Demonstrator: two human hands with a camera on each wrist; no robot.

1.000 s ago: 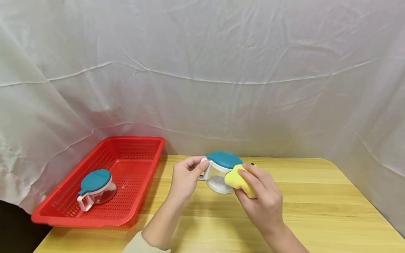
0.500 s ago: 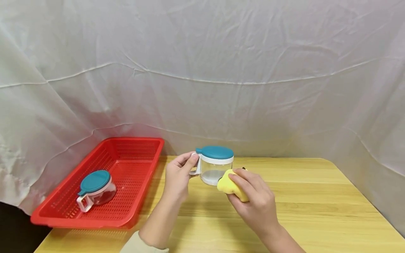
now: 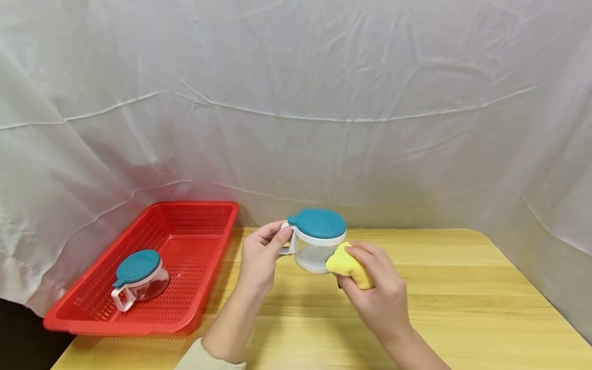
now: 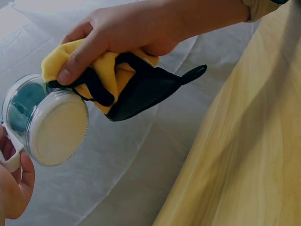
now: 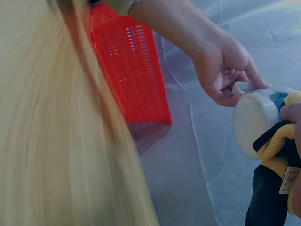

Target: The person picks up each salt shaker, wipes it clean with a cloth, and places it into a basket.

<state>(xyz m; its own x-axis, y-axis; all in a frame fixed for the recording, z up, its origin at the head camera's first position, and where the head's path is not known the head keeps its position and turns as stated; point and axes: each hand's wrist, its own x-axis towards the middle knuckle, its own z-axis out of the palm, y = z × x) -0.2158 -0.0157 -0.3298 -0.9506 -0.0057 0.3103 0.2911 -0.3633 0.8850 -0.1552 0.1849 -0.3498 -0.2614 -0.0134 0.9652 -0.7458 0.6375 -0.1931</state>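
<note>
A clear glass jar (image 3: 311,257) with a blue lid (image 3: 320,223) and a white handle is held up above the table. My left hand (image 3: 260,257) grips its handle, thumb on top. In my right hand (image 3: 380,288) is a bunched yellow cloth (image 3: 348,265), pressed against the jar's right side. From the left wrist view, the cloth (image 4: 101,70) shows a black reverse side and a hanging loop, and the jar's round base (image 4: 60,128) faces the camera. A white label (image 5: 289,180) on the cloth appears in the right wrist view.
On the left stands a red perforated basket (image 3: 203,288). Inside it lies a second jar (image 3: 154,285) with a blue lid and white handle, tilted. Pale fabric (image 3: 296,103) hangs behind the wooden table (image 3: 462,308).
Over the second, the held jar has shifted left and slightly up, its lid now tipped toward the head camera. The cloth went down-left with the right hand, then back up along the glass.
</note>
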